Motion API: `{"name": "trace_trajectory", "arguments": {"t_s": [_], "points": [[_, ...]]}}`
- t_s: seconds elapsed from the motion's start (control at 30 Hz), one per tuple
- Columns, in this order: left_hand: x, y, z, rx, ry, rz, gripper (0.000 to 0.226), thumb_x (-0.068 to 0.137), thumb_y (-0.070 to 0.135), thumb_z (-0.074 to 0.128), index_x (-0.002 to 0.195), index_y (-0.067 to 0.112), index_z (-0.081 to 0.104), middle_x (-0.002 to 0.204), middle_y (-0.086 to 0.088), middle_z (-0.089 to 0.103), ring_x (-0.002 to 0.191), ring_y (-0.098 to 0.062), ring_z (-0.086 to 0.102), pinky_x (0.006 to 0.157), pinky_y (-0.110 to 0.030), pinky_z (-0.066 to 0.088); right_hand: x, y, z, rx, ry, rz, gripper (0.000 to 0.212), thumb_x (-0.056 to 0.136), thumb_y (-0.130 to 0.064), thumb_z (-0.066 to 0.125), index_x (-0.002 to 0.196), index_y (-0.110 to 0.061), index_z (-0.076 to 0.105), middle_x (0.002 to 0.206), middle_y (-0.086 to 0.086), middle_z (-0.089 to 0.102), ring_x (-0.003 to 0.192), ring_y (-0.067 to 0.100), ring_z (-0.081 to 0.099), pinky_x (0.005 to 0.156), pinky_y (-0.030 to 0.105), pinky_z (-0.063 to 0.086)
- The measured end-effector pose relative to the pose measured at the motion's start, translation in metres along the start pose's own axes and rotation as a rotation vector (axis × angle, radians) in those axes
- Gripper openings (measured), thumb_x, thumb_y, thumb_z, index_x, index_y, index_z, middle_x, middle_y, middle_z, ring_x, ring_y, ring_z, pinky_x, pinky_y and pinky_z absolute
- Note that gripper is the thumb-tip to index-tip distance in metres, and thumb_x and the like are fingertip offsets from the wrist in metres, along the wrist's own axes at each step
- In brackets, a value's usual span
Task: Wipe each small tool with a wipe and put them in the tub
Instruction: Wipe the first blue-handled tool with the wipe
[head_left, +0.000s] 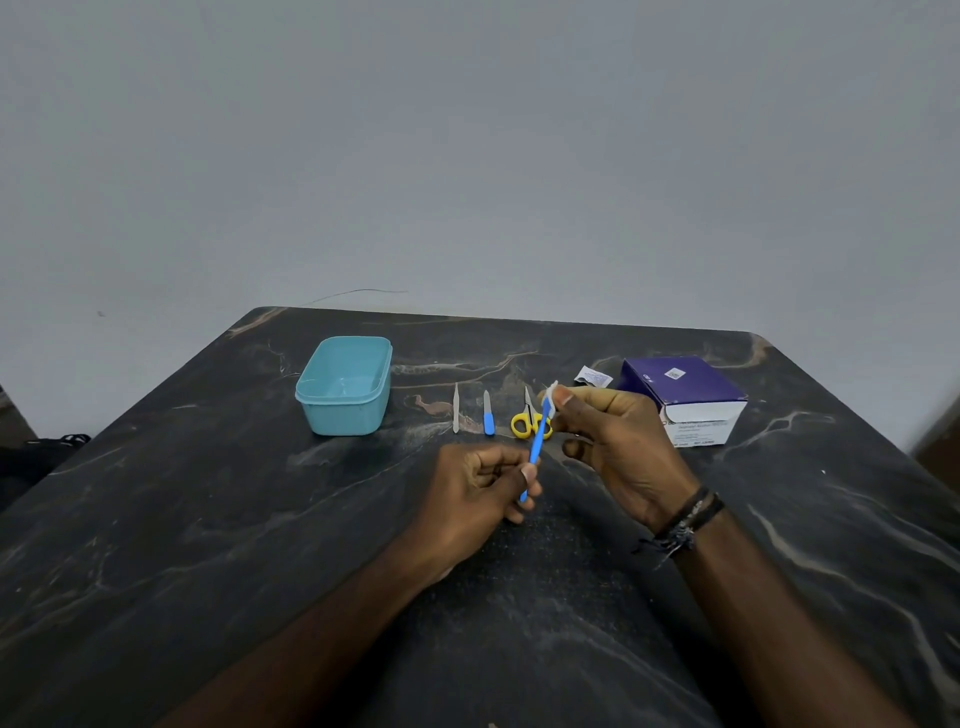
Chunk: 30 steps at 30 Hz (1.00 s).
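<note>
A blue-handled tool (535, 452) is held by its lower end in the left hand (483, 493), thumb and curled fingers pinched round the handle. Its upper end is wrapped in a small white wipe (551, 399), which is pinched round it by the thumb and forefinger of the right hand (613, 441); the working tip is hidden by the wipe, so the kind of tool cannot be told for certain. Both hands are raised above the dark marble table (208, 519), and this tool is judged to be in the middle of being wiped.

Just beyond the hands, three more tools lie on the table: yellow-handled scissors (523, 422), partly hidden behind the held tool; to their left a blue-handled nail file (488, 414); and further left a plain metal tool (456, 415), perhaps tweezers. None of them is touched.

Well to the left of the left hand and beyond it, the turquoise tub (344, 384) stands open, and nothing is seen inside it. No tool has been put away, then; one is being cleaned and three are left.

Beyond the right hand, a torn wipe sachet (593, 376) lies beside a purple box of wipes (683, 395).
</note>
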<state>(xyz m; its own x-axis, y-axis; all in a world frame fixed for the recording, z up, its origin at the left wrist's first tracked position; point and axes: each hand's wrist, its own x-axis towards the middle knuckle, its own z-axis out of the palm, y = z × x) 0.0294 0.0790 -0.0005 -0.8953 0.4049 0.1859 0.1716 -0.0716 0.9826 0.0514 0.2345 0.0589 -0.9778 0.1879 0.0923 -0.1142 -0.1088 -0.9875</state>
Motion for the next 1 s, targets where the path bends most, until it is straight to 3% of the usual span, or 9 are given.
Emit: {"name": "trace_trajectory", "arguments": {"t_s": [0.2, 0.6, 0.77, 1.0], "points": [[0.000, -0.001, 0.000, 0.006, -0.003, 0.009, 0.013, 0.093, 0.005, 0.060, 0.101, 0.002, 0.070, 0.077, -0.013, 0.070, 0.064, -0.015, 0.064, 0.057, -0.026, 0.054, 0.002, 0.004, -0.004, -0.064, -0.036, -0.039, 0.033, 0.071, -0.033, 0.073, 0.093, -0.008, 0.074, 0.079, 0.003, 0.073, 0.073, 0.016, 0.055, 0.058, 0.026, 0.040], [0.000, -0.004, -0.001, 0.072, 0.006, 0.040, 0.012, 0.093, 0.008, 0.061, 0.100, 0.008, 0.071, 0.074, -0.005, 0.071, 0.064, -0.014, 0.065, 0.058, -0.028, 0.054, 0.008, 0.008, -0.010, -0.085, 0.005, -0.062, 0.008, 0.086, -0.010, 0.068, 0.092, -0.006, 0.070, 0.068, -0.005, 0.070, 0.056, 0.003, 0.057, 0.052, 0.022, 0.038], [-0.001, -0.003, -0.002, 0.092, 0.011, 0.063, 0.011, 0.092, 0.008, 0.062, 0.098, 0.009, 0.071, 0.075, -0.009, 0.071, 0.063, -0.013, 0.064, 0.056, -0.028, 0.054, 0.009, 0.008, -0.012, -0.134, 0.024, -0.093, 0.008, 0.091, -0.010, 0.063, 0.090, -0.007, 0.070, 0.062, -0.009, 0.067, 0.055, -0.001, 0.056, 0.054, 0.023, 0.037], [-0.002, -0.004, -0.001, 0.104, 0.026, 0.075, 0.011, 0.091, 0.008, 0.063, 0.090, 0.016, 0.071, 0.073, -0.008, 0.071, 0.062, -0.013, 0.064, 0.055, -0.027, 0.054, 0.012, 0.013, -0.013, -0.302, 0.047, -0.223, 0.008, 0.091, -0.011, 0.064, 0.086, -0.010, 0.071, 0.059, -0.016, 0.065, 0.055, -0.003, 0.054, 0.052, 0.012, 0.042]]}}
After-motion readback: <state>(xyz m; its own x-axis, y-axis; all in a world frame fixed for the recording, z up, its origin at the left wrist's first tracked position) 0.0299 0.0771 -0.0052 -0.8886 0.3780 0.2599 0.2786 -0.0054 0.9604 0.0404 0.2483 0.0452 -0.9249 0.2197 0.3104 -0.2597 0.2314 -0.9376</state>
